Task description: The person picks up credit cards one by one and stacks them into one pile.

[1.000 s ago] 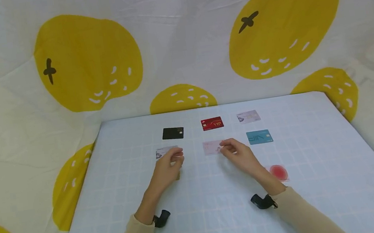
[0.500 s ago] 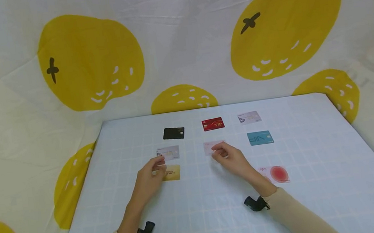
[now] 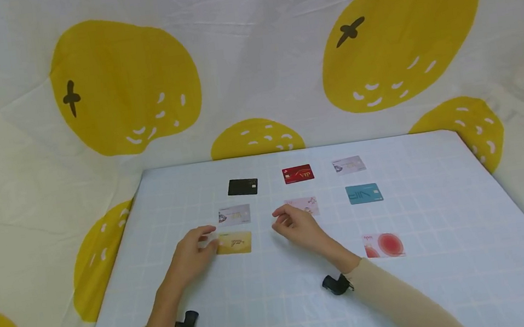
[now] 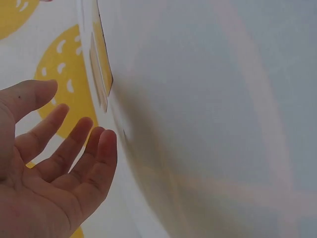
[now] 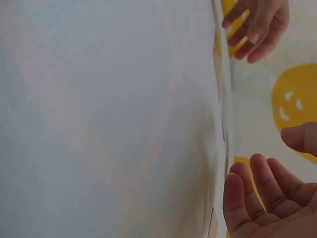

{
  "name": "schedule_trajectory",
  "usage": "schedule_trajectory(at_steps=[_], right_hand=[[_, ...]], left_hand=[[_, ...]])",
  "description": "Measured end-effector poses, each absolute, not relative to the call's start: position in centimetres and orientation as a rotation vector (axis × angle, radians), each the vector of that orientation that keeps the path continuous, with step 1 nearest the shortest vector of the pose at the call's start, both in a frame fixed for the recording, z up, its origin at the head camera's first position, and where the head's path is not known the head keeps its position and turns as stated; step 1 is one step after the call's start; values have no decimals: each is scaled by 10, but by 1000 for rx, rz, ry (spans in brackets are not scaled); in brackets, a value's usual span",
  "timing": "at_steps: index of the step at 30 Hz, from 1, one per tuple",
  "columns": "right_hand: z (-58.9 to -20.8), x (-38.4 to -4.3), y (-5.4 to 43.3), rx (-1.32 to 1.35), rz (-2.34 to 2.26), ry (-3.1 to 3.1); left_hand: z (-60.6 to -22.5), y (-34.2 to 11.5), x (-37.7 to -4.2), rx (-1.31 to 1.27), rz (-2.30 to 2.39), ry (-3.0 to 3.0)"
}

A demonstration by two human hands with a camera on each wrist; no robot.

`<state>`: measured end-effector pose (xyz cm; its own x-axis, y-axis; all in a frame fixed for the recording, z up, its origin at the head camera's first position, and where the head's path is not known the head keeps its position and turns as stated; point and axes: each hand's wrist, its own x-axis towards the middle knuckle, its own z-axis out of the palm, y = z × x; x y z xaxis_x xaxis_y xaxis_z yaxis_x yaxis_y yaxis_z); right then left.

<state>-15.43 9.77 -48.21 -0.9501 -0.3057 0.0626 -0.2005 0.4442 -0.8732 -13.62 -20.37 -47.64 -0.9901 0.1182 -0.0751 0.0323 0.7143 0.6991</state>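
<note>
My left hand (image 3: pixel 193 254) is at the left end of a gold card (image 3: pixel 235 242), its fingertips right at that edge in the head view. In the left wrist view the left hand (image 4: pixel 64 168) has loosely bent fingers apart from the thumb, with nothing between them. A silver-grey card (image 3: pixel 234 215) lies just beyond the gold one. My right hand (image 3: pixel 300 227) hovers over the table, overlapping the near left part of a pale pink card (image 3: pixel 308 205). The right wrist view shows the right hand (image 5: pixel 270 198) with relaxed fingers and no object in it.
A black card (image 3: pixel 242 187), a red VIP card (image 3: pixel 298 173) and another silver card (image 3: pixel 349 165) form the far row on the white table (image 3: pixel 282 315). To the right lie a teal card (image 3: pixel 364 193) and a white card with a red circle (image 3: pixel 384 245).
My left hand has drawn back to the left, uncovering the silver-grey and gold cards. The right hand has moved left across the pink card. The cards lie where they were.
</note>
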Motion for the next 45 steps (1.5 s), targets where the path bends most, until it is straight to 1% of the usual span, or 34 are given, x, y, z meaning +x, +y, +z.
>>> schedule_trajectory(at_steps=[7, 15, 31, 45], right_hand=[[-487, -161, 72, -530, -1397, 2557], [-492, -165, 51, -545, -1092, 2603], [-490, -159, 29, -595, -628, 2798], [-488, -158, 31, -620, -649, 2791]], left_hand=[[-481, -209, -144, 232, 978, 2809], [-485, -208, -146, 353, 717, 2847], [-481, -204, -144, 320, 656, 2860], [-484, -202, -145, 277, 660, 2850]])
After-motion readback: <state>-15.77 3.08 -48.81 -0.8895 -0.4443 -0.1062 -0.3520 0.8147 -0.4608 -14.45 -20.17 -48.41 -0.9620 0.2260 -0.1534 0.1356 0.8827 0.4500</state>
